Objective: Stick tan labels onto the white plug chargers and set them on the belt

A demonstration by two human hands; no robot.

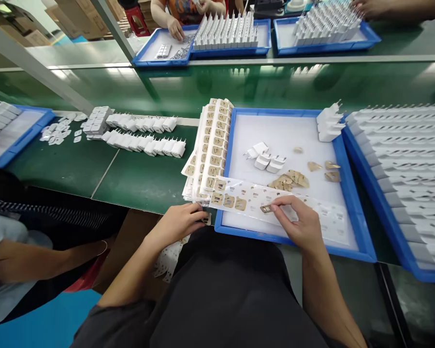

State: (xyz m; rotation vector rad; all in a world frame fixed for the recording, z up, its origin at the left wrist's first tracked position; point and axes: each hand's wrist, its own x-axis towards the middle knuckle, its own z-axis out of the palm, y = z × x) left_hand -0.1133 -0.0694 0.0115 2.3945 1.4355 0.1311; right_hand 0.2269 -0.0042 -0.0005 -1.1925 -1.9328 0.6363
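Dark cloth of the person's shirt [221,299] filled the near middle, with a bare forearm reaching out on each side. On the right, the right hand [297,220] pinched a brown sticker [266,209] between thumb and fingertips, just above a pale strip [329,218]. On the left, the left hand [179,223] was at the near edge of a stack of sheets [214,145], fingers bent; whether it gripped anything could not be told.

The strip lay across the near part of a blue-rimmed tray [286,112], its left end over the stack and bearing a few brown stickers. Just beyond it, inside the tray, was a heap of brown scraps [290,180], with smaller scraps to its right. Farther in lay three white plugs [264,157], and a plug block [329,123] stood at the far right corner.

Right of this tray, a second tray [389,227] held many rows of plugs. Left of the stack, two plug rows [145,141] ran along the green bench [78,169] toward a white block [97,122], flat white pieces [58,130] and a left tray [25,137]. Near left was another person's arm [39,261]. On the far side, a co-worker's hand [176,29] was over a far tray [150,54].
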